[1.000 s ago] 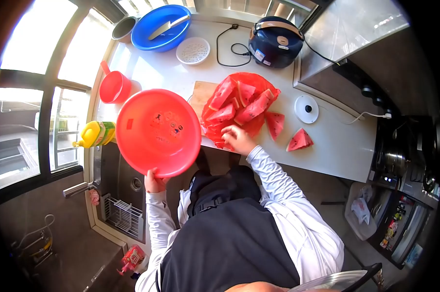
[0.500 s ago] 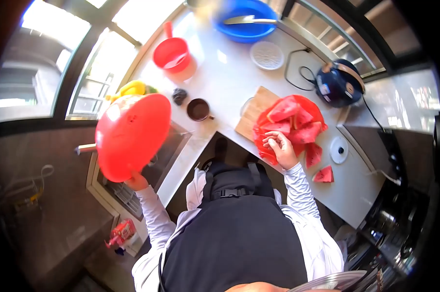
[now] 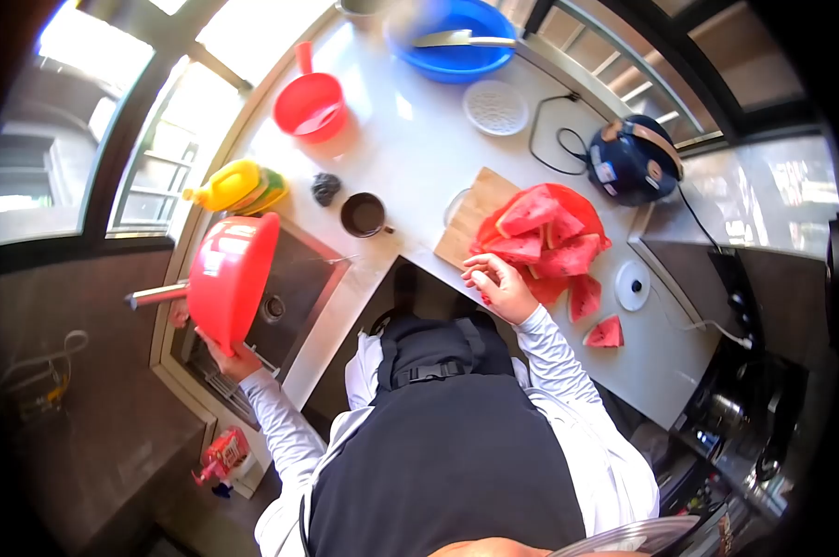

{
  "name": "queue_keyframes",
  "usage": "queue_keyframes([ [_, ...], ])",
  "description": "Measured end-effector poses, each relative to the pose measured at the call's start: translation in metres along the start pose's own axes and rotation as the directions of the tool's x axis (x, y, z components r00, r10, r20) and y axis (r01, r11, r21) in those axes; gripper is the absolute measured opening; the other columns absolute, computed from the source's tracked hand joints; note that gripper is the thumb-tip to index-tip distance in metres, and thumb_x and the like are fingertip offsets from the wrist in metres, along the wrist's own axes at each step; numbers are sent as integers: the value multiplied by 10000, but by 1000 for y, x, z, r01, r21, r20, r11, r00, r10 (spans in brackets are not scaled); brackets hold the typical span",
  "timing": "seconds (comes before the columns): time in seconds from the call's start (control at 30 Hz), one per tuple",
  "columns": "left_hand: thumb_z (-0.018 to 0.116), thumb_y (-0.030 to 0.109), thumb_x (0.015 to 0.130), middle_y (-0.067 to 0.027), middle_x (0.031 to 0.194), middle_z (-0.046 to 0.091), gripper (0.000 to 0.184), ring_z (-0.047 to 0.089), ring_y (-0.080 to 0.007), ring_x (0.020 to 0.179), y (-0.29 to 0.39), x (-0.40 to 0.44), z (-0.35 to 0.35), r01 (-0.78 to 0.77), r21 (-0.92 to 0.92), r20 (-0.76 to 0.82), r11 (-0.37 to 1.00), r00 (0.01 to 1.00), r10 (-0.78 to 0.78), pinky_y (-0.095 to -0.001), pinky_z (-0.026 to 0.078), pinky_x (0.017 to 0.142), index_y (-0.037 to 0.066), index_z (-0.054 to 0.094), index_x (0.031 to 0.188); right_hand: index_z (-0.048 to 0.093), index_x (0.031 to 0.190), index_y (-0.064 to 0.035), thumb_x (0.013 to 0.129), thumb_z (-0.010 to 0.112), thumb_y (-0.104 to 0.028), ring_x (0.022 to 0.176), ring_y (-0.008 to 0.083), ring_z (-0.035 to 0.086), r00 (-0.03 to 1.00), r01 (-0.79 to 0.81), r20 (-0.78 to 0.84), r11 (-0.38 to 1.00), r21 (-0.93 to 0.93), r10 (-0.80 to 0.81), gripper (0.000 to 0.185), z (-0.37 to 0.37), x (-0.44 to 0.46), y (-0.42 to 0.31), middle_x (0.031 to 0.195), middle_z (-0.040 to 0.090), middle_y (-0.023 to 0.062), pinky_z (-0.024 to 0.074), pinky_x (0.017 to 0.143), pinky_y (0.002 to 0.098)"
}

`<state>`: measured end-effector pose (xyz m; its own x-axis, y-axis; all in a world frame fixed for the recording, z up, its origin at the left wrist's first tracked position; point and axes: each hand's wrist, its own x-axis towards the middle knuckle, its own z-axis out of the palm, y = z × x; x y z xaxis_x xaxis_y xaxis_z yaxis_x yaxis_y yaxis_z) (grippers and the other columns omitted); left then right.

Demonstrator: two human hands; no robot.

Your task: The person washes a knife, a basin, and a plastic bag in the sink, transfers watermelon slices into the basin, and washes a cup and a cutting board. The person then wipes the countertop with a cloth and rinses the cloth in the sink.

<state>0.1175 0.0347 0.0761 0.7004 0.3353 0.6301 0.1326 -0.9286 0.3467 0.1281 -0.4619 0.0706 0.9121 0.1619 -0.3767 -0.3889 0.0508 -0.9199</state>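
Note:
My left hand [image 3: 231, 357] grips the lower rim of a red plastic bowl [image 3: 229, 278], tipped on its side over the sink [image 3: 294, 320]. The bowl's inside faces away from me. My right hand [image 3: 503, 290] is loosely bent with nothing visible in it, at the near edge of a pile of watermelon pieces [image 3: 540, 232]. Whether its fingertips touch the fruit I cannot tell. Under the pieces lies something red and plastic [image 3: 598, 226], partly on a wooden cutting board [image 3: 470, 215]. One watermelon wedge [image 3: 605, 332] lies apart on the counter.
A brown mug [image 3: 363, 214], a black crumpled lump [image 3: 325, 188] and a yellow bottle [image 3: 238, 187] stand near the sink. Behind are a red dipper [image 3: 310, 107], a blue basin [image 3: 452, 60] with a knife [image 3: 456, 39] across it, and a white plate [image 3: 495, 107]. A dark appliance [image 3: 633, 160] stands right.
My left hand has moved left and down with the bowl, which has turned more edge-on, uncovering the yellow bottle and more of the sink. My right hand stays by the watermelon.

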Motion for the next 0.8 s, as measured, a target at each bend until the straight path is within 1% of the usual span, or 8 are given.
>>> queue_keyframes([
  [0.17, 575, 157, 947, -160, 971, 693, 390, 674, -281, 790, 5, -15, 48, 276, -467, 291, 840, 945, -148, -343, 541, 664, -31, 516, 1283, 576, 1167, -23, 962, 557, -158, 900, 116, 622, 995, 35, -90, 999, 23, -32, 247, -24, -14, 18, 995, 661, 76, 504, 832, 270],
  [0.23, 574, 135, 937, -126, 838, 687, 337, 652, -260, 656, 56, -15, 67, 641, -613, 622, 461, 752, -218, -312, 514, 540, -36, 532, 1225, 583, 1161, -21, 962, 560, -156, 900, 112, 626, 979, 90, -185, 996, -4, -89, 241, -35, -30, 10, 986, 667, 74, 506, 824, 272],
  [0.37, 558, 119, 915, -153, 1007, 655, 356, 704, -281, 794, 165, -12, 69, 919, -356, 931, 168, 364, -17, -348, 597, 503, -12, 504, 1241, 593, 1153, -28, 961, 570, -160, 854, 118, 633, 874, 136, -470, 991, -12, -125, 234, -90, -84, 16, 977, 666, 68, 511, 800, 275],
  [0.43, 539, 100, 905, -160, 1052, 642, 390, 705, -305, 818, 200, -20, 72, 969, -218, 976, 113, 215, 36, -394, 630, 555, -14, 473, 1272, 595, 1142, -33, 966, 567, -159, 826, 122, 627, 695, 145, -716, 988, 46, -69, 218, -129, -126, 37, 958, 659, 62, 510, 777, 276],
  [0.5, 535, 101, 898, -171, 1101, 621, 421, 702, -332, 845, 212, -34, 87, 984, -139, 988, 111, 130, 88, -423, 642, 594, -3, 446, 1296, 584, 1146, -30, 959, 578, -150, 819, 120, 616, 335, 43, -931, 990, -137, -143, 222, -167, -178, 70, 954, 637, 62, 506, 758, 271],
  [0.6, 531, 95, 893, -160, 1087, 624, 409, 700, -313, 843, 239, -48, 100, 986, -59, 989, 158, 36, 144, -405, 640, 573, 14, 456, 1287, 546, 1194, -40, 918, 637, -153, 798, 126, 566, -43, -79, -988, 987, -143, -146, 312, -201, -261, 158, 950, 590, 57, 492, 741, 265],
  [0.77, 525, 84, 884, -139, 1051, 638, 374, 698, -279, 835, 290, -67, 104, 970, -22, 980, 243, -28, 199, -363, 627, 556, 22, 493, 1252, 265, 1467, -73, 749, 826, -354, 866, 195, 579, 213, -251, -922, 931, 267, 322, 953, -179, -289, 241, 1237, 501, 154, 508, 695, 293],
  [0.8, 525, 87, 885, -136, 1048, 638, 376, 697, -279, 828, 300, -70, 102, 966, -18, 978, 256, -36, 204, -360, 625, 554, 25, 492, 1255, 202, 1501, -76, 753, 803, -280, 896, 197, 592, 217, -291, -947, 942, 168, 236, 981, -187, -286, 284, 1256, 505, 163, 519, 646, 303],
])
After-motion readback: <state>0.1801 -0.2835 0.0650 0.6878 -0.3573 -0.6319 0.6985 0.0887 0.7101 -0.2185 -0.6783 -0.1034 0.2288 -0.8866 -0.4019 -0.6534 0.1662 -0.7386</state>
